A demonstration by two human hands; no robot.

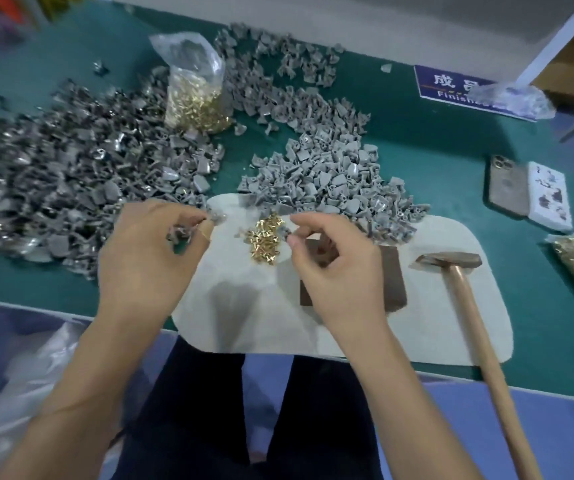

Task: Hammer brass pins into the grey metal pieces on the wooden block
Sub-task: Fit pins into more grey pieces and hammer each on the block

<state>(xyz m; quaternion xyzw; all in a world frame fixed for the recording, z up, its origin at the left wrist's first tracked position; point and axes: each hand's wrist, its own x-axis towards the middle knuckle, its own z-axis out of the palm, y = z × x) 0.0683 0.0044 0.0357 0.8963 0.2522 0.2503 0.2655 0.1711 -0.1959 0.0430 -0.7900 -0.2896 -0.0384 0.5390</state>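
On the white mat (417, 327), the wooden block (387, 292) sat under the right hand (334, 268), which pinched a grey piece (283, 232). The left hand (147, 258) gripped several grey pieces (179, 234). Brass pins (264, 242) lay just beyond, the hammer (469, 306) right of the block.

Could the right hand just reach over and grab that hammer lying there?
Probably yes. The hammer lies bare on the pale mat just right of the right hand, nothing between them; but that hand is pinching a small grey piece now.
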